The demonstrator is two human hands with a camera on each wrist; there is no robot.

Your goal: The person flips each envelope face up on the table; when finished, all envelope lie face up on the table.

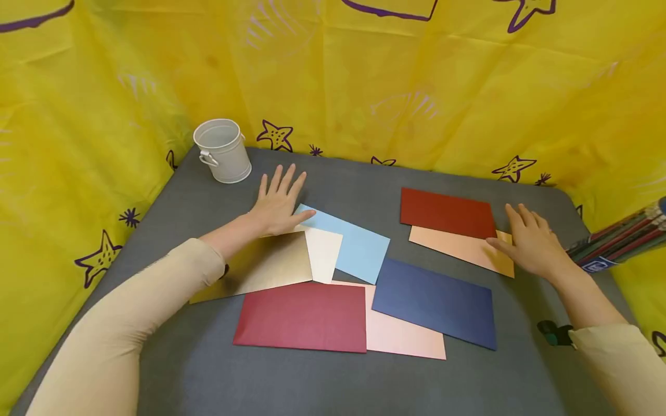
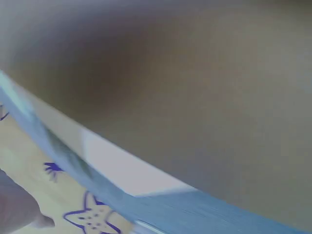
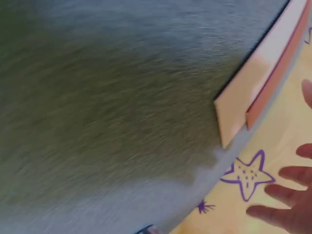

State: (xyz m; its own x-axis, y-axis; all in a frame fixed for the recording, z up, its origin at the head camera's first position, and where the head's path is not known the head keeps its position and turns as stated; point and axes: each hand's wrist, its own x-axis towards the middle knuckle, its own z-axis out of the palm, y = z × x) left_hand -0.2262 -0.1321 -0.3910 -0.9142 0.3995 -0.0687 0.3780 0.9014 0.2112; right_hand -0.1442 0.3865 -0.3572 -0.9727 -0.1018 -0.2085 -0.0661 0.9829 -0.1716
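Observation:
My left hand [image 1: 278, 205], fingers spread, is over the upper left ends of a gold [image 1: 270, 266], a white [image 1: 325, 251] and a light blue envelope-like sheet [image 1: 359, 245]; whether it touches them I cannot tell. Overlapping nearer me are a dark pink sheet [image 1: 302, 318], a pale pink one [image 1: 403, 335] and a navy one [image 1: 437, 303]. My right hand [image 1: 536, 245], holding nothing, is at the right end of a peach sheet [image 1: 458, 248], which lies partly under a red sheet [image 1: 447, 211]. In the right wrist view its fingers [image 3: 287, 195] are extended.
A white metal bucket [image 1: 224, 153] stands at the back left of the grey table [image 1: 338, 387]. A bundle of thin coloured sticks [image 1: 624, 237] juts in at the right. Yellow cloth [image 1: 333, 75] with purple starfish hangs behind and beside the table.

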